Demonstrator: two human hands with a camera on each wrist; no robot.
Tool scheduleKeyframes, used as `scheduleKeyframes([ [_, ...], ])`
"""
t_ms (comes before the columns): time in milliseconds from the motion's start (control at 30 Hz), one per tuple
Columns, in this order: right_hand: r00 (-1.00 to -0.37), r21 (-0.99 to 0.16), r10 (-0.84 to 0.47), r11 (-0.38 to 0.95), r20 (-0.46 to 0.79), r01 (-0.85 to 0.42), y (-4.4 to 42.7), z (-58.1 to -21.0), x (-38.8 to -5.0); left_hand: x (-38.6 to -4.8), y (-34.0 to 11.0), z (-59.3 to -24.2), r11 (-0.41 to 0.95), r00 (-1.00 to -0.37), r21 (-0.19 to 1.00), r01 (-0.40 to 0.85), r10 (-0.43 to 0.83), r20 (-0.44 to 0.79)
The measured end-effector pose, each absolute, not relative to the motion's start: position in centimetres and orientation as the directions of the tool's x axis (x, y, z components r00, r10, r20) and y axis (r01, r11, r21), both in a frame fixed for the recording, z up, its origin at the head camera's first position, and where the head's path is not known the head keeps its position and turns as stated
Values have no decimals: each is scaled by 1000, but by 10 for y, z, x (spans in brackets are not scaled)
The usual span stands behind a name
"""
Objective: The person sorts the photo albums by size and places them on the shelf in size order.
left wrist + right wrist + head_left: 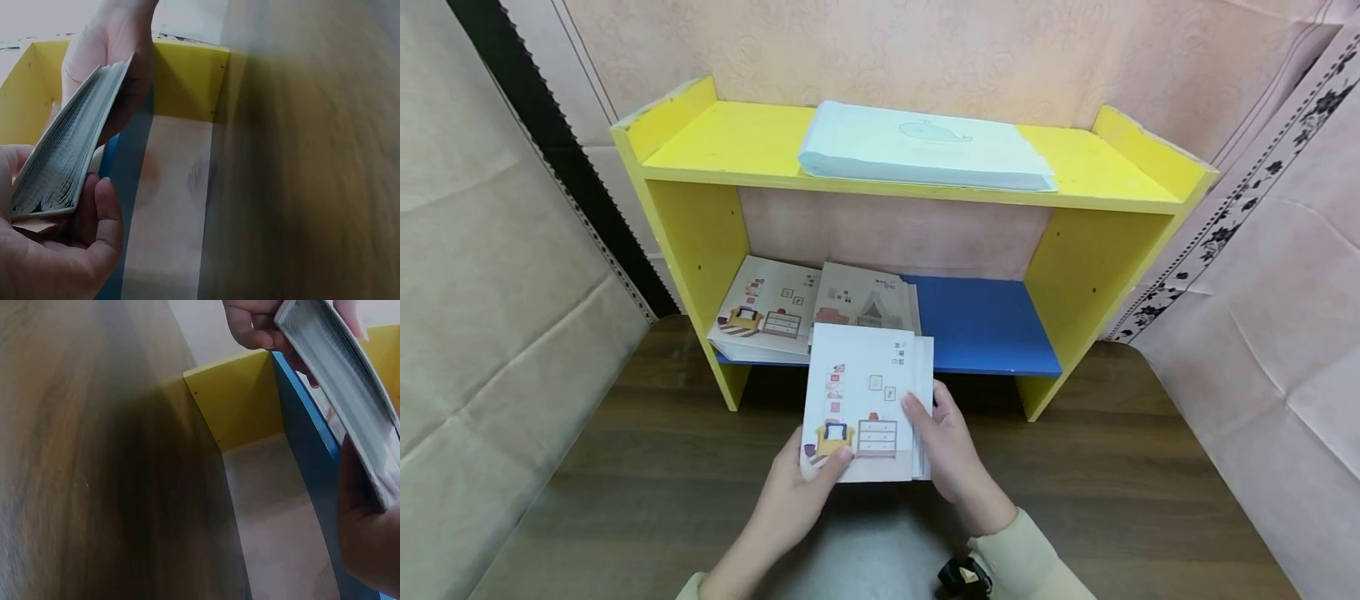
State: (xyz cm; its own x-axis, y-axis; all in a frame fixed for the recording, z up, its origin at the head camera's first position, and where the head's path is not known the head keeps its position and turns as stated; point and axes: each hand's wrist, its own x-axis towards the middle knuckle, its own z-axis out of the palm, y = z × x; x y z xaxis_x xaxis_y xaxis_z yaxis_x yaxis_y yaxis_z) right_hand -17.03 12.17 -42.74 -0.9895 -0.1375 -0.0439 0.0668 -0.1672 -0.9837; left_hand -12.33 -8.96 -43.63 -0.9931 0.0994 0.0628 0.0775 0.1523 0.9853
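A white notebook (859, 400) printed with small furniture drawings is held up in front of the shelf, and its layered page edges show in both wrist views. My left hand (797, 492) grips its lower left corner, thumb on the cover and fingers behind. Along the right edge, my right hand (951, 450) holds it with the thumb on top; the fingers behind are mostly hidden. A second pale cover edge sticks out to the right. Behind it, similar notebooks (769, 304) and grey-white notebooks (861, 292) lie on the blue lower shelf (981, 321).
The yellow shelf unit (692, 250) stands on a brown wooden table (647, 483). A light blue pack (925, 150) with a whale drawing lies on its top board. Pale cloth hangs behind and at both sides. A black object (964, 577) is near my right wrist.
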Motion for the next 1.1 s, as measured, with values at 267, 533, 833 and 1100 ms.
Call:
scheduleKeyframes([
  [267, -992, -977, -103, -189, -79, 97, 148, -425, -170, -130, -66, -430, 90, -979, 988, 122, 173, 105],
  [533, -990, -977, -83, -173, -111, 124, 168, -425, -170, -137, -47, -427, 46, -964, 989, 140, 233, 126],
  [833, -979, -981, -180, -149, -93, 121, 194, -436, -159, -149, -23, -422, 29, -955, 989, 144, 264, 131],
  [1100, -996, -961, -71, -267, -52, 69, 203, -440, -154, -160, 0, -417, -22, -950, 997, 74, 303, 77],
])
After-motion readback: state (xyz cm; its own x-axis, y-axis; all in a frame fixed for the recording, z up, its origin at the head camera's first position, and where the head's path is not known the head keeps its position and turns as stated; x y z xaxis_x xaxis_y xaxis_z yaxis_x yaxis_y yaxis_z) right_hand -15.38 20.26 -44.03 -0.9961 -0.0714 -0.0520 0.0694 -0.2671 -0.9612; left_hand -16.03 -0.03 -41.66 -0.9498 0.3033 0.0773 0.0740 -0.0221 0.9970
